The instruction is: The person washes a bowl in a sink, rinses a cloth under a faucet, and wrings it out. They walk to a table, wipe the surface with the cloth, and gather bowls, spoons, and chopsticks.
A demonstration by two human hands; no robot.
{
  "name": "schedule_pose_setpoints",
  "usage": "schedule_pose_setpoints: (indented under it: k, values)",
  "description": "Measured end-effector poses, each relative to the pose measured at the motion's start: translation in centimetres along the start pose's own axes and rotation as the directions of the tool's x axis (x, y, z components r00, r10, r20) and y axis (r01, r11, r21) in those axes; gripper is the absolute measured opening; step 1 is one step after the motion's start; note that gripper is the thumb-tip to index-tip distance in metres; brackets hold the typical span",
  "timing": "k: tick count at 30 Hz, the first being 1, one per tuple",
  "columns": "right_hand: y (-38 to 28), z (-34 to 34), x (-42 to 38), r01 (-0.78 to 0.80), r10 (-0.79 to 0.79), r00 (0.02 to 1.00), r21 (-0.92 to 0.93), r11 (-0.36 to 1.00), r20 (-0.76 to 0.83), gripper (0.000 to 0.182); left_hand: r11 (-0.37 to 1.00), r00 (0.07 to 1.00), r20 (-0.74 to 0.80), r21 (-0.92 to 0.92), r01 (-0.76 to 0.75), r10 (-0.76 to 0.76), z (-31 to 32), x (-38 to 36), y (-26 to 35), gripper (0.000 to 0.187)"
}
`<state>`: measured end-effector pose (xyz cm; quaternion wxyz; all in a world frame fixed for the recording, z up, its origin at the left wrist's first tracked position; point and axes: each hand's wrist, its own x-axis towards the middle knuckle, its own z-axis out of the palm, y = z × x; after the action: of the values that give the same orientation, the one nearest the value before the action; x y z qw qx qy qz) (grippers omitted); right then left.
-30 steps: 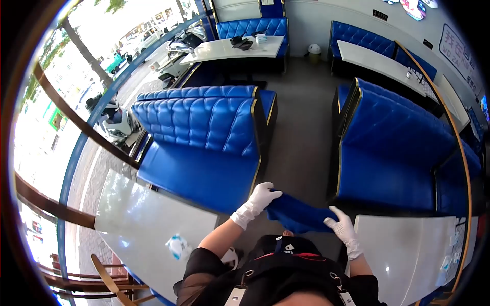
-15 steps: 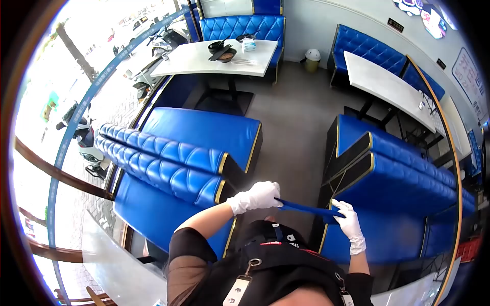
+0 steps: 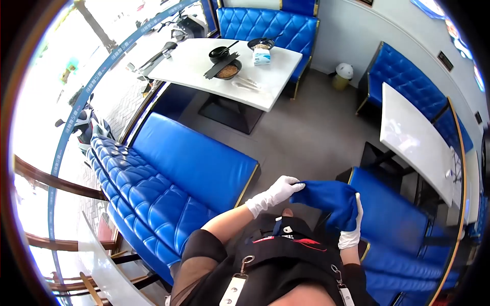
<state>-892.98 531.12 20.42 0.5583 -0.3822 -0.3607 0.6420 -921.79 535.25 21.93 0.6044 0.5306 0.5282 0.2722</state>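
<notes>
A blue cloth (image 3: 329,199) is spread between my two hands, above the dark floor in front of my body. White-gloved, my left hand (image 3: 278,195) pinches the cloth at its upper left corner. My right hand (image 3: 352,224), also in a white glove, grips its right side, where the cloth hangs down in a fold; part of those fingers is hidden by it. Below the cloth, a black apron (image 3: 286,250) with a red mark covers my front.
A white table (image 3: 189,66) ahead bears black bowls (image 3: 228,70), a tissue pack (image 3: 262,56) and a bowl with food (image 3: 261,44). Blue benches (image 3: 194,160) flank the aisle. Another white table (image 3: 416,137) stands at right. A bin (image 3: 342,75) is by the wall.
The cloth was a narrow strip stretched between my hands and now shows a wider face, hanging at the right. The view has moved nearer to the table with bowls.
</notes>
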Motion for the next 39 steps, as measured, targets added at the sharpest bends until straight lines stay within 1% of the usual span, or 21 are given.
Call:
schedule_pose_setpoints:
  k: [1, 2, 3, 7, 10, 16, 18, 20, 21, 22, 24, 25, 26, 28, 30, 31, 32, 33, 34, 36, 39]
  values:
    - [-1.1, 0.5, 6.2, -0.024, 0.024, 1.0, 0.022, 0.999, 0.02, 0.038, 0.961, 0.989, -0.092, -0.26, 0.093, -0.12, -1.4, 4.1, 1.4, 0.035]
    - [-1.2, 1.3, 10.3, -0.03, 0.029, 0.999, 0.053, 0.998, 0.03, 0.037, 0.954, 0.978, -0.106, -0.261, 0.146, -0.179, -2.6, 6.2, 2.2, 0.034]
    - [-3.4, 3.8, 13.8, -0.249, 0.237, 0.968, 0.252, 0.935, 0.078, 0.035, 0.934, 0.974, -0.119, -0.324, 0.148, -0.195, -3.4, 8.6, 2.0, 0.033]
    - [-2.4, 4.9, 27.6, -0.397, 0.348, 0.917, 0.396, 0.828, 0.193, 0.033, 0.81, 0.96, -0.201, -0.585, 0.043, -0.197, -6.9, 19.3, 0.5, 0.029]
    - [-1.8, 7.4, 37.2, -0.457, 0.429, 0.889, 0.338, 0.823, 0.157, 0.032, 0.867, 0.955, -0.216, -0.493, 0.074, -0.205, -11.9, 25.0, 4.2, 0.029]
    - [-3.8, 16.5, 55.8, -0.391, 0.346, 0.914, 0.229, 0.892, 0.213, 0.037, 0.72, 0.949, -0.291, -0.684, -0.119, -0.119, -21.4, 37.4, 7.6, 0.03]
    - [-4.1, 18.6, 61.9, -0.432, 0.353, 0.887, 0.266, 0.862, 0.297, 0.041, 0.814, 0.88, -0.451, -0.562, -0.148, -0.152, -24.0, 39.1, 8.4, 0.034]
    - [-3.7, 21.4, 67.0, -0.492, 0.378, 0.841, 0.255, 0.832, 0.388, 0.043, 0.876, 0.785, -0.534, -0.482, 0.021, -0.313, -26.1, 39.7, 7.6, 0.037]
    - [-2.3, 21.1, 70.5, -0.556, 0.393, 0.763, 0.21, 0.804, 0.514, 0.044, 0.945, 0.701, -0.668, -0.325, 0.028, -0.25, -26.9, 39.8, 6.0, 0.035]
    - [-1.1, 22.1, 72.9, -0.577, 0.484, 0.778, 0.151, 0.803, 0.4, 0.044, 0.985, 0.604, -0.779, -0.162, 0.065, -0.168, -27.8, 39.7, 4.5, 0.033]
    - [2.8, 24.5, 77.4, -0.373, 0.456, 0.874, -0.372, 0.85, 0.165, 0.043, 0.963, 0.381, -0.897, -0.141, 0.229, -0.222, -29.0, 39.0, 1.9, 0.028]
    - [3.9, 25.0, 79.1, -0.01, 0.446, 0.875, -0.914, 0.405, 0.188, 0.037, 0.945, 0.259, -0.932, -0.182, 0.273, -0.254, -29.3, 38.9, 0.6, 0.025]
    - [7.7, 24.4, 79.4, 0.443, -0.04, 0.893, -0.861, 0.249, 0.448, 0.03, 0.923, 0.132, -0.953, -0.222, 0.313, -0.273, -29.6, 38.9, -0.7, 0.023]
    - [11.8, 26.0, 79.8, 0.71, -0.164, 0.7, -0.652, 0.265, 0.696, 0.025, 0.832, -0.021, -0.959, -0.255, 0.493, -0.281, -30.0, 39.4, -2.4, 0.025]
    - [15.4, 27.1, 78.7, 0.44, 0.317, 0.636, -0.668, 0.6, 0.703, 0.022, 0.779, -0.115, -0.929, -0.357, 0.515, -0.351, -29.9, 40.6, -3.4, 0.028]
    - [19.7, 25.7, 78.1, 0.289, 0.499, 0.54, -0.706, 0.646, 0.677, 0.021, 0.771, -0.175, -0.904, -0.425, 0.474, -0.391, -29.9, 41.3, -3.6, 0.028]
    - [19.2, 28.3, 76.5, 0.154, 0.69, 0.429, -0.8, 0.58, 0.583, 0.022, 0.762, -0.231, -0.873, -0.488, 0.426, -0.43, -29.7, 42.1, -3.9, 0.029]
    - [19.7, 29.2, 75.8, 0.275, 0.705, 0.35, -0.787, 0.552, 0.617, 0.031, 0.764, -0.253, -0.844, -0.536, 0.359, -0.474, -29.6, 42.8, -4.5, 0.034]
    - [21.0, 29.7, 75.1, 0.581, 0.606, 0.328, -0.661, 0.475, 0.724, 0.038, 0.753, -0.283, -0.831, -0.555, 0.354, -0.479, -29.8, 43.4, -4.3, 0.034]
    - [22.7, 30.2, 74.6, 0.69, 0.695, 0.274, -0.639, 0.339, 0.665, 0.038, 0.677, -0.353, -0.767, -0.64, 0.363, -0.536, -29.6, 44.7, -4.1, 0.035]
    - [24.5, 29.8, 74.7, 0.734, 0.627, 0.194, -0.536, 0.417, 0.754, 0.033, 0.662, -0.35, -0.724, -0.688, 0.297, -0.595, -29.5, 45.3, -4.9, 0.035]
